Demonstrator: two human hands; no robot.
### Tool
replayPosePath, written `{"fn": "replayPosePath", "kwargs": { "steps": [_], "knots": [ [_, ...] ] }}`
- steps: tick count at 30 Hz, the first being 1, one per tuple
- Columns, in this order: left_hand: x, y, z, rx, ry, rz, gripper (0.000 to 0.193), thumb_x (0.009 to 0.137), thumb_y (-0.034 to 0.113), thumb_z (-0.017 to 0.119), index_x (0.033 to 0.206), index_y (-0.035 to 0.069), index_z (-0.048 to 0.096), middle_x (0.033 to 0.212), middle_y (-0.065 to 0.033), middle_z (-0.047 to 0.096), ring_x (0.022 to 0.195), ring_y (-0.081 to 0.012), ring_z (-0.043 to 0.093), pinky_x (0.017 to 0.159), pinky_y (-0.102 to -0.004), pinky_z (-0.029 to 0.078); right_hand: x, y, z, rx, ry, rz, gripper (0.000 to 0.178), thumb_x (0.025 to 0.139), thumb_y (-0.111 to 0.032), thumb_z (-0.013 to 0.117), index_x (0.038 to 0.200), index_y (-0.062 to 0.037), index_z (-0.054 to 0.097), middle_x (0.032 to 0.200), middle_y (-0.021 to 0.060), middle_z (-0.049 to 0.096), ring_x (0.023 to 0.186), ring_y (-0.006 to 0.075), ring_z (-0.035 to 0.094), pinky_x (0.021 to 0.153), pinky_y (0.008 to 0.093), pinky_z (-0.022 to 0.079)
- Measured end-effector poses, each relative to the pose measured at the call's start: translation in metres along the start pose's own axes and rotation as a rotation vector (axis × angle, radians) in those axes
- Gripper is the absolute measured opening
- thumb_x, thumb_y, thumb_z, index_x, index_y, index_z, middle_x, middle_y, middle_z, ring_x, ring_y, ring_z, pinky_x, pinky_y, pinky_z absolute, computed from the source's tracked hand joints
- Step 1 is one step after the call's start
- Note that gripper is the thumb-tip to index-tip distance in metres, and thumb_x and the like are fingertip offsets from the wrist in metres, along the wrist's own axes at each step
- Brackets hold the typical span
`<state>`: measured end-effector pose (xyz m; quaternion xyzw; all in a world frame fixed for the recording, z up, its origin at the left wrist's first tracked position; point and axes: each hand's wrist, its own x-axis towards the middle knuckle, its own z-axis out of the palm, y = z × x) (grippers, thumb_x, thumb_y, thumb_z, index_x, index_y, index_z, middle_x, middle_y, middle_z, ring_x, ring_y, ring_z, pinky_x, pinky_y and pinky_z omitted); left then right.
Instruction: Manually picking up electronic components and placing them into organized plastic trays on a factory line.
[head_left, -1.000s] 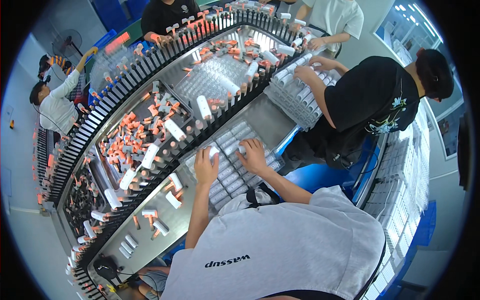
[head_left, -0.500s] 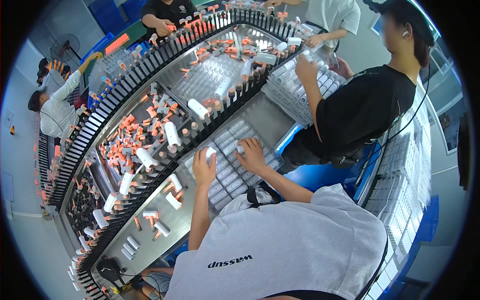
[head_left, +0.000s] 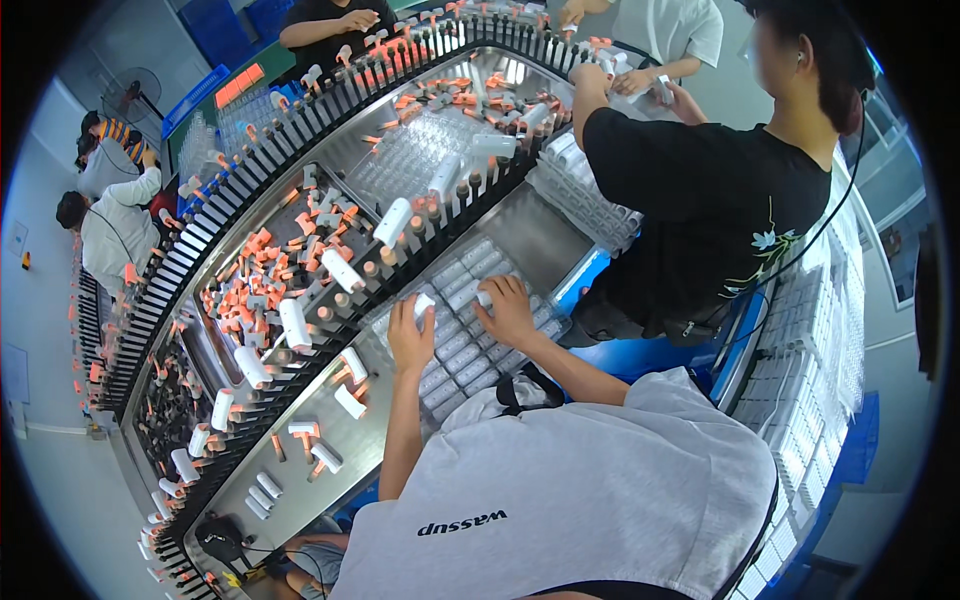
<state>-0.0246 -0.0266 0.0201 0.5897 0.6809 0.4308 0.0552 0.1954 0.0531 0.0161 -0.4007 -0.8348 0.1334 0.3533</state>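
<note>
My left hand (head_left: 411, 338) is closed on a white cylindrical piece (head_left: 424, 303) above the left side of a clear tray. My right hand (head_left: 509, 313) grips another white cylindrical piece (head_left: 484, 298) on the tray's far side. Rows of similar white cylindrical pieces (head_left: 458, 354) fill the tray between and below my hands. The fingers partly hide both held pieces, so I cannot tell whether they still rest in the tray.
A curved conveyor (head_left: 318, 317) with black pegs carries white pieces past the tray. Inside its loop is a metal bin of orange and grey parts (head_left: 265, 270). Stacked trays (head_left: 580, 195) stand beside a co-worker in black (head_left: 700, 190). Loose white pieces (head_left: 264, 491) lie on the metal table.
My hands stay almost in place with the white pieces. Pieces on the conveyor have shifted along it. The co-worker in black has moved an arm from the stacked trays toward the conveyor.
</note>
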Motion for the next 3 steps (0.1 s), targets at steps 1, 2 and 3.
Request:
{"fn": "replayPosePath", "kwargs": {
  "steps": [1,2,3],
  "knots": [
    [0.0002,-0.0011,-0.0006,0.002,0.001,0.001,0.037,0.1,0.024,0.07,0.128,0.001,0.066,0.113,-0.0267,0.067,0.105,-0.0483,0.065,0.091,-0.0516,0.053,0.0,-0.0006,0.0008,-0.003,0.0,0.001,0.034,0.087,-0.02,0.076,0.116,-0.0071,0.065,0.119,0.0127,0.064,0.119,0.0349,0.057,0.107,0.0498,0.042],
    [0.0,-0.0018,-0.0009,0.004,0.002,0.0,0.037,0.1,0.024,0.07,0.128,0.001,0.066,0.113,-0.0267,0.067,0.105,-0.0483,0.065,0.091,-0.0516,0.053,-0.0003,-0.0011,0.0015,-0.007,0.0,0.003,0.035,0.086,-0.02,0.076,0.116,-0.0072,0.064,0.119,0.0128,0.064,0.119,0.0349,0.057,0.107,0.05,0.042],
    [-0.0003,-0.0022,-0.0008,0.005,-0.007,-0.006,0.038,0.099,0.024,0.071,0.129,0.001,0.066,0.114,-0.0271,0.067,0.106,-0.0481,0.066,0.092,-0.0515,0.053,-0.0005,-0.0018,0.0023,-0.006,0.0,0.002,0.035,0.086,-0.02,0.076,0.116,-0.0072,0.064,0.119,0.0128,0.064,0.119,0.0349,0.057,0.107,0.05,0.042]
  ]
}}
